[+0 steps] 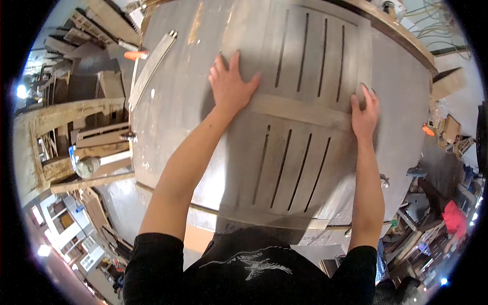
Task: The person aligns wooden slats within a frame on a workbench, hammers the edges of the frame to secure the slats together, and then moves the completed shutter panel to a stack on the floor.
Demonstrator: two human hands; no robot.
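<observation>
Door panel (295,108), wooden and slotted, is lying flat on the desk (401,117), squarely between the left grip (234,89) and the right grip (366,114), two bare hands I am watching from a distance through the head view. Its long axis is running away from the body, from the desk's near edge toward the far one, slanting slightly rightward at the top. So the panel is lying mostly to the right of one grip and to the left of the other. I am seeing the left one resting at the left side, just beyond the end of the crossrail (315,113), while the right one is resting by that rail's opposite end; the left is reaching a little farther out.

Left fingers are splaying wide, with the thumb apart and nothing pinched. Right thumb and fingertips are standing apart too, though I am not managing to tell how firmly either hand is pressing.

The door is showing dull grey-brown wood, and its broad crossrail is looking paler, nearly tan. Narrow dark slots are running lengthwise in two groups, straight and nearly parallel. The desk is spreading out grey and worn, flecked with white. A pale wooden strip (153,70) is lying near its left edge, beside an orange handle (136,55).
</observation>
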